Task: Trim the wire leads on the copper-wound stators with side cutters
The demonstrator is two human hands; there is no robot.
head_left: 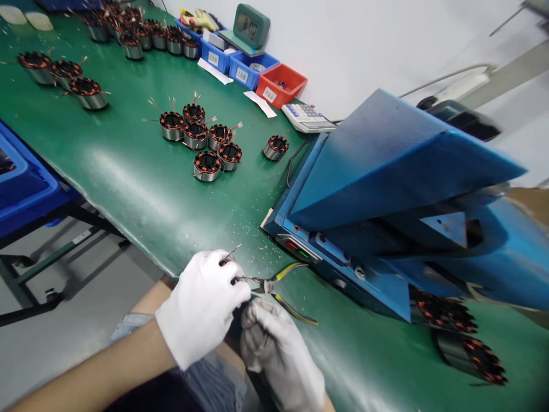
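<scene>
My left hand (201,303), in a white glove, is closed at the table's front edge, and thin copper wire ends stick out above its fingers. My right hand (278,355), also gloved, is curled just below and to the right, touching the left. A dark part (238,326) sits between both hands, mostly hidden. Small pliers with yellow handles (281,289) lie on the green table (141,183) right beside my fingers, jaws pointing at my left hand.
A blue machine (386,189) fills the right side, with two stators (454,332) lying below it. Several wound stators (201,140) stand mid-table and more (64,74) at the far left. Blue and red bins (281,84), a calculator (306,117) and a clock (251,26) line the back.
</scene>
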